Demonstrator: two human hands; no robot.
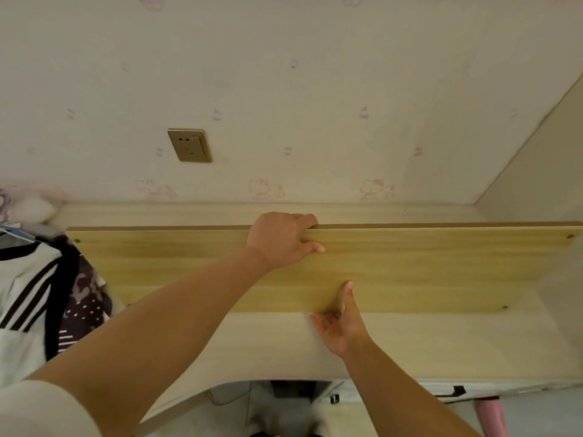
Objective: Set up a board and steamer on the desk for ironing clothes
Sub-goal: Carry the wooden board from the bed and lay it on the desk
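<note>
Boards: one, a long pale wooden board (426,272), its face tilted toward the camera, above the desk (441,342).
Hands: two, both bare, both on the board near its middle.
Left hand: the left hand (280,239) is curled over the board's far top edge, fingers hooked behind it and the thumb pressed on the near face; closed on the board.
Right hand: the right hand (339,326) is at the board's near bottom edge, palm up, thumb lying up the front face and fingers reaching under the edge; it grips the board from below.
Board relative to the grips: the board runs well out to both sides of the two hands, its left end over the clothes and its right end close to the side panel (542,165); the hands sit one above the other across its width.
Screw holes: three small holes visible on the board's face, one at the upper left corner, two at the right end.
Wall sockets: one gold socket (190,149), up and left of the left hand, on patterned wallpaper.
Clothes: a pile (34,298) left of the left forearm, striped white and black among them; the count cannot be told.
Steamer: not seen.
</note>
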